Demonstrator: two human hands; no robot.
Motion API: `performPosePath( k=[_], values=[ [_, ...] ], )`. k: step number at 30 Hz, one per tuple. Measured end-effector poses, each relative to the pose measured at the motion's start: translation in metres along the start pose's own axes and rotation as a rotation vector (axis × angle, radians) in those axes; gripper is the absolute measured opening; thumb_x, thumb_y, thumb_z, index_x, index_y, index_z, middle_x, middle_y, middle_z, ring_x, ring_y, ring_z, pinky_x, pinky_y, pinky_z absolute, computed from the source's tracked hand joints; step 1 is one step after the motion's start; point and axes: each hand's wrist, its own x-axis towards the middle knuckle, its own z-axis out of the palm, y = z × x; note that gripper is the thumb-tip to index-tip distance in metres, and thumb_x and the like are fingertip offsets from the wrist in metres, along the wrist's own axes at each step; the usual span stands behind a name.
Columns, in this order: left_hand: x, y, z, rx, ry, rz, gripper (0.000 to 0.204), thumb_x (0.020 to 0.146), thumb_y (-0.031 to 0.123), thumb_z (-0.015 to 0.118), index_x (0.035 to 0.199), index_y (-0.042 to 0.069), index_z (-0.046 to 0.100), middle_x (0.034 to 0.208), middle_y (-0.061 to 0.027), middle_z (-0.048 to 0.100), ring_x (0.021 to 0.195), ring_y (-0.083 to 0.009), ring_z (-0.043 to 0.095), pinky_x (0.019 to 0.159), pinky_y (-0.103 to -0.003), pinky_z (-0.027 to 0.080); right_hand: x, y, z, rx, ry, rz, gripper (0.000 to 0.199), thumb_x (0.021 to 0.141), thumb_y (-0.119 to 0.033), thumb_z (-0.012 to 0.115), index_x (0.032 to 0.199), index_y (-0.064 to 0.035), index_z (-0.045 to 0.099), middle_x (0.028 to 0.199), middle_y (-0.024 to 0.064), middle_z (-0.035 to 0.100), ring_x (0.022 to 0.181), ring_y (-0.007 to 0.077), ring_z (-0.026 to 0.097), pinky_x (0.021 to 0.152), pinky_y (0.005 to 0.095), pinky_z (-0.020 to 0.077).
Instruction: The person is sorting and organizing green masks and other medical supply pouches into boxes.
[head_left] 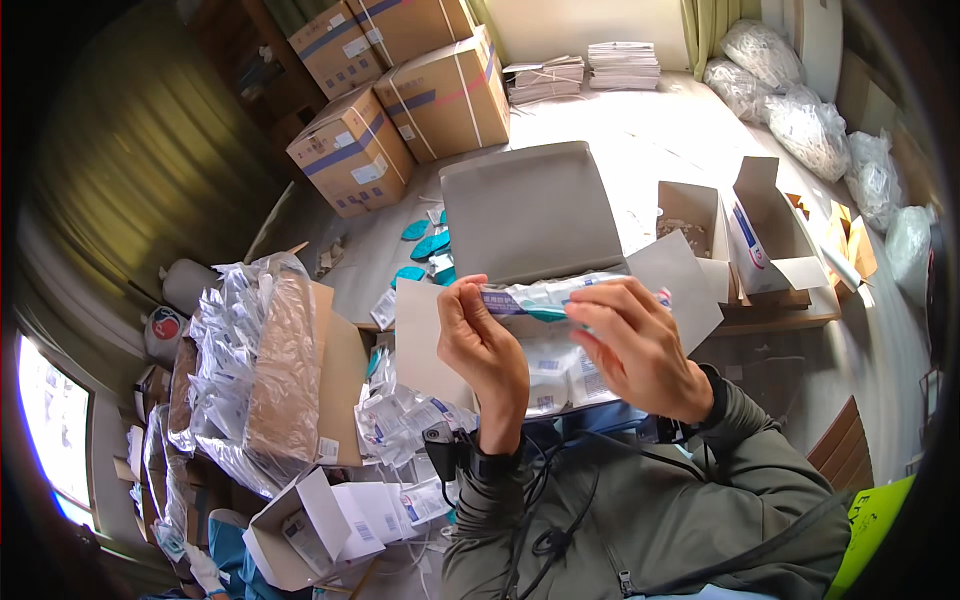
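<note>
Over the open white box [530, 215]: one packet [535, 300], held up

My left hand [485, 345] grips the packet by its left end; my right hand [635, 350] is blurred at the other end, can't tell if pinching or just touching. At least two more packets [590, 380] inside the box, others possibly hidden by my hands. Far on the worktop [650, 130]: four brown cartons [445, 100], at least one cut off by the top edge; two paper stacks [622, 67]. Right: two open boxes [775, 235], five clear bags [808, 130]. Left: at least three teal pieces [430, 245]; one large carton [340, 375], contents too jumbled to count.
</note>
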Motion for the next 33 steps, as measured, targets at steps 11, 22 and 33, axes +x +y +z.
performPosePath(
  k=[11, 22, 33],
  values=[
    [-0.011, -0.014, -0.009, -0.262, -0.198, -0.146, 0.03, 0.098, 0.026, 0.039, 0.097, 0.002, 0.056, 0.083, -0.0038, 0.058, 0.076, -0.0097, 0.051, 0.072, -0.022, 0.041, -0.01, 0.026, 0.012, 0.016, -0.157, 0.114, 0.016, 0.07, 0.002, 0.067, 0.081, -0.0018, 0.056, 0.081, 0.0093, 0.056, 0.077, 0.0251, 0.057, 0.061, 0.0342, 0.0454],
    [-0.027, -0.027, -0.012, -0.336, -0.298, -0.269, 0.028, 0.098, 0.024, 0.041, 0.102, 0.001, 0.057, 0.083, -0.0037, 0.057, 0.08, -0.0084, 0.053, 0.074, -0.021, 0.042, -0.009, 0.015, 0.014, -0.019, -0.21, 0.059, 0.023, 0.07, -0.007, 0.07, 0.089, -0.0057, 0.059, 0.087, 0.0072, 0.052, 0.079, 0.0236, 0.052, 0.064, 0.0325, 0.0448],
    [-0.038, -0.027, -0.009, -0.374, -0.336, -0.258, 0.019, 0.095, 0.017, 0.046, 0.101, 0.001, 0.055, 0.092, -0.0056, 0.059, 0.083, -0.0094, 0.054, 0.075, -0.022, 0.042, -0.025, 0.013, 0.014, -0.084, -0.378, 0.146, 0.022, 0.067, -0.011, 0.072, 0.085, -0.0059, 0.06, 0.086, 0.0077, 0.053, 0.083, 0.0245, 0.053, 0.072, 0.0357, 0.042]
  ],
)
